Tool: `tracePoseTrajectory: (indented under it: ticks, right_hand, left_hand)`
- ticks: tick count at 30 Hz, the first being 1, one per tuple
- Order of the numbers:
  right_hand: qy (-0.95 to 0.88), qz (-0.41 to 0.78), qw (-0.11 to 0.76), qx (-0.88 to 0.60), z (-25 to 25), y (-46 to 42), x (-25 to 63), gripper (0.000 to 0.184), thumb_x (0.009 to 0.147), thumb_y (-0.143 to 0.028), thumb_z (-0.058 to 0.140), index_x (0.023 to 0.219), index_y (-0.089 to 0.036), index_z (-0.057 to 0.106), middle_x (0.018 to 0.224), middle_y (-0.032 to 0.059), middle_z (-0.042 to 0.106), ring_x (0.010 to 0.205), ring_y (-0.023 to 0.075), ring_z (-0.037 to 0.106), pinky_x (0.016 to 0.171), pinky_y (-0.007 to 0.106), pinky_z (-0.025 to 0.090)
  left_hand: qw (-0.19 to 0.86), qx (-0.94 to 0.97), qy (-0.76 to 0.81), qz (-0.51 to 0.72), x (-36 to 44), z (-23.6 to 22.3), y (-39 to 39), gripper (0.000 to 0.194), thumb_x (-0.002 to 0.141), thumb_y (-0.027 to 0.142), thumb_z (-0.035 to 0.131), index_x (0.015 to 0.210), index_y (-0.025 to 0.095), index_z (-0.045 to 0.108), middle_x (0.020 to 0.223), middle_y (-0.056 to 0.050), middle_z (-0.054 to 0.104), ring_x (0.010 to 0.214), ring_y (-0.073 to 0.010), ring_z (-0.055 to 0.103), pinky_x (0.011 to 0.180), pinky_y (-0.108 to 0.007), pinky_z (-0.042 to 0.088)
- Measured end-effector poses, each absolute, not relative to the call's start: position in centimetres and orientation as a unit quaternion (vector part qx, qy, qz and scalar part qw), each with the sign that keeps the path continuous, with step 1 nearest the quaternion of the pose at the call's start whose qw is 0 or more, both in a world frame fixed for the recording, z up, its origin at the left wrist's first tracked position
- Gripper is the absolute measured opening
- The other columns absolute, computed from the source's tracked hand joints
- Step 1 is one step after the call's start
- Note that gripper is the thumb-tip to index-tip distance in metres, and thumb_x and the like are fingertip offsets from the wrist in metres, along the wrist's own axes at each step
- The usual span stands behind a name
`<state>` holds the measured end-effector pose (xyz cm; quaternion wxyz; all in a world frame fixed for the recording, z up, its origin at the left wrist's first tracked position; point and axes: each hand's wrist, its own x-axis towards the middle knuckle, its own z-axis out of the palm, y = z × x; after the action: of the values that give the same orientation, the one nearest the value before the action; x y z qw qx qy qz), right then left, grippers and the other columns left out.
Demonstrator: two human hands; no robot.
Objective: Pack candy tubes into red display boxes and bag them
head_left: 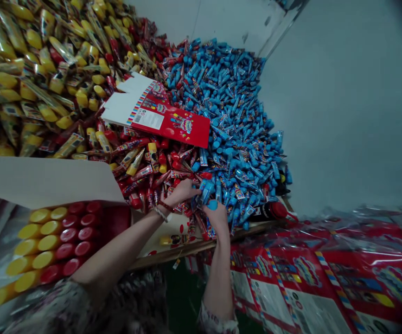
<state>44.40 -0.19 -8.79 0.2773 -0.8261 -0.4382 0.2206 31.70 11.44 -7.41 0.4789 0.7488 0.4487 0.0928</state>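
Both my hands are at the front edge of a big heap of small tubes with blue caps (235, 116). My left hand (182, 193) has its fingertips closed at some blue-capped tubes (207, 187). Curled just to the right, my right hand (217, 219) grips a blue-capped tube (213, 204), its cap showing above the fingers. Left of this heap lie red-capped tubes (145, 174), and farther left is a pile of yellow-capped tubes (47, 69). An open carton (115, 222) beside my left forearm holds rows of yellow and red caps standing upright.
Flattened red-and-white cartons (187, 125) rest on the heap. A black bottle with a red cap (268, 211) lies near the table's wooden edge (173, 255). Plastic-wrapped red printed boxes (291, 273) stand at the lower right. One yellow-capped tube (173, 240) lies on the table.
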Motion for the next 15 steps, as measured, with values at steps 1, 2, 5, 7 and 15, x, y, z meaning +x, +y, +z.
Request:
tracePoseTrajectory:
  ticks: [1,2,5,7,15]
  right_hand:
    - [-0.443,0.236,0.284,-0.817,-9.1,-0.4,44.2,0.019,0.070,-0.037,0.058,0.057,-0.023,0.056,0.054,0.0000,0.057,0.053,0.0167,0.050,0.052,0.028,0.041]
    - [-0.442,0.246,0.294,-0.811,-9.5,-0.5,44.1,0.019,0.070,-0.038,0.057,0.059,-0.023,0.058,0.056,0.0006,0.058,0.054,0.0172,0.051,0.053,0.029,0.041]
    - [-0.418,0.241,0.323,-0.814,-10.5,-0.5,44.6,0.021,0.067,-0.040,0.062,0.076,-0.021,0.065,0.066,0.0021,0.064,0.061,0.0200,0.056,0.058,0.032,0.044]
    - [-0.398,0.231,0.338,-0.821,-10.7,-0.3,45.5,0.031,0.064,-0.044,0.065,0.085,-0.021,0.065,0.070,0.0019,0.065,0.064,0.0207,0.057,0.061,0.032,0.045]
    - [-0.381,0.248,0.362,-0.814,-8.7,1.9,48.7,0.038,0.066,-0.038,0.064,0.097,-0.015,0.064,0.072,0.0009,0.064,0.064,0.0166,0.058,0.061,0.028,0.046]
  left_hand:
    - [0.467,0.754,0.456,0.078,30.9,-7.5,10.9,0.032,0.076,0.033,0.059,0.101,0.016,0.070,0.080,-0.003,0.069,0.074,-0.0168,0.064,0.064,-0.022,0.046]
    - [0.451,0.760,0.463,0.064,30.3,-7.4,10.5,0.032,0.076,0.034,0.060,0.102,0.017,0.070,0.082,-0.003,0.070,0.077,-0.0177,0.065,0.065,-0.022,0.047]
    - [0.396,0.781,0.482,0.033,29.0,-6.6,10.0,0.034,0.078,0.043,0.059,0.100,0.019,0.069,0.090,-0.006,0.070,0.087,-0.0219,0.066,0.072,-0.026,0.048]
    - [0.358,0.790,0.497,0.018,28.7,-5.3,10.2,0.038,0.083,0.048,0.051,0.098,0.017,0.069,0.094,-0.010,0.070,0.090,-0.0251,0.066,0.075,-0.030,0.049]
    - [0.258,0.831,0.493,-0.010,32.3,-1.3,11.0,0.038,0.088,0.039,0.048,0.100,0.009,0.068,0.100,-0.021,0.069,0.099,-0.0321,0.064,0.082,-0.039,0.048]
